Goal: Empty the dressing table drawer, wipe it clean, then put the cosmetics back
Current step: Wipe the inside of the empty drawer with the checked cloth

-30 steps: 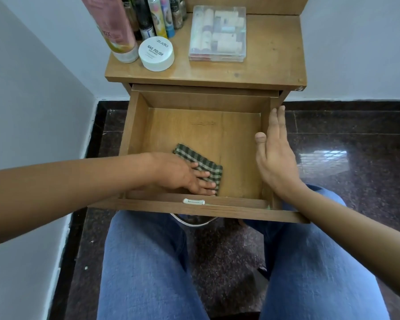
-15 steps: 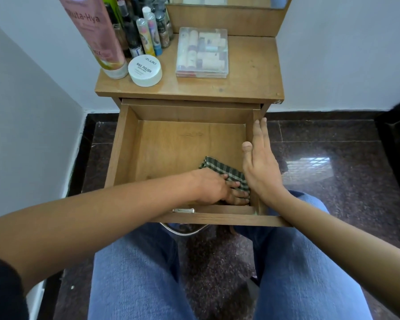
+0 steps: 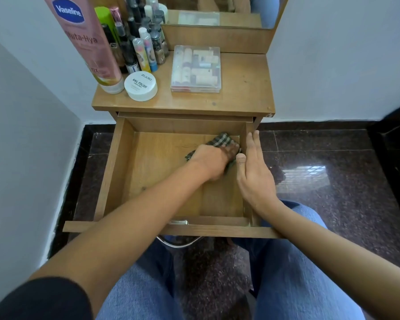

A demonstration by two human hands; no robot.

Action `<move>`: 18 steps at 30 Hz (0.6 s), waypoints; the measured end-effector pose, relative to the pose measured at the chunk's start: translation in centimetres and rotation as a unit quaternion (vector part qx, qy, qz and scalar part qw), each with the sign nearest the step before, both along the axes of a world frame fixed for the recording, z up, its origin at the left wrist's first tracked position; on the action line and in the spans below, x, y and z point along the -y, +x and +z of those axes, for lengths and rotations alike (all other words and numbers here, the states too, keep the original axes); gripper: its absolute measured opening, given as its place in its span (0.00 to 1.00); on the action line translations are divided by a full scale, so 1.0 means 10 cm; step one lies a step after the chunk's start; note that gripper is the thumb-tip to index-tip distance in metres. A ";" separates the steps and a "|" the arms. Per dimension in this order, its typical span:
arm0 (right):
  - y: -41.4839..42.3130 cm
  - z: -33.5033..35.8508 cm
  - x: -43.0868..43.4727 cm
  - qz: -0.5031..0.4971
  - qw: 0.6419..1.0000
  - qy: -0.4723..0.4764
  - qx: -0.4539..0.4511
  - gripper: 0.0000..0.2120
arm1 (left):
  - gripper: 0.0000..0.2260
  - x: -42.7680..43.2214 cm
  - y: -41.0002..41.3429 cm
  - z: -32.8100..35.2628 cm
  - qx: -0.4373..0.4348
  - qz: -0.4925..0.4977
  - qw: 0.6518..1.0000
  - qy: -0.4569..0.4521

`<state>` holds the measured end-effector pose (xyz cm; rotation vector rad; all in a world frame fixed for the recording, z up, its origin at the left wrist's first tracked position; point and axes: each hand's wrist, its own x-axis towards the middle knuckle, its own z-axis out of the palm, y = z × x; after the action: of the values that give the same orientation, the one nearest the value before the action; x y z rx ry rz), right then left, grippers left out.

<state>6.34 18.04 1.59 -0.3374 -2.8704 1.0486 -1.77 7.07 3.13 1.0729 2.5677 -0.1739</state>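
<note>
The wooden drawer is pulled out, and a checked cloth is the only thing inside it. My left hand presses the cloth onto the drawer floor near the back right corner. My right hand lies flat and open along the drawer's right wall, fingers together. On the table top stand the cosmetics: a tall pink Vaseline bottle, a white nail polish remover tub, a clear plastic case of small items, and several small bottles.
A mirror rises behind the table top. White walls stand close on the left and behind. Dark polished stone floor lies to the right. My knees in blue jeans sit under the drawer front, by its metal handle.
My left hand has slid the cloth from the drawer's front middle, first to the right, then up to the back right corner. My right hand has stayed on the right wall. The camera tilted up.
</note>
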 end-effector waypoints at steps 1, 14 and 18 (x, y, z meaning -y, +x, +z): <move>0.00 0.00 -0.01 0.001 1.000 0.000 0.001 0.26 | 0.31 0.05 -0.05 -0.02 -0.008 -0.011 1.000 0.012; 0.00 0.01 0.02 0.002 1.000 -0.020 -0.008 0.26 | 0.25 0.34 -0.19 -0.33 -0.002 -0.092 0.993 0.073; 0.00 0.00 0.02 0.003 1.000 -0.020 -0.009 0.26 | 0.24 0.20 -0.09 -0.29 -0.014 -0.040 0.997 0.065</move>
<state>6.37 17.89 1.59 -0.3210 -2.8401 1.1048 -2.64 5.05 0.25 1.2298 2.5932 -0.0435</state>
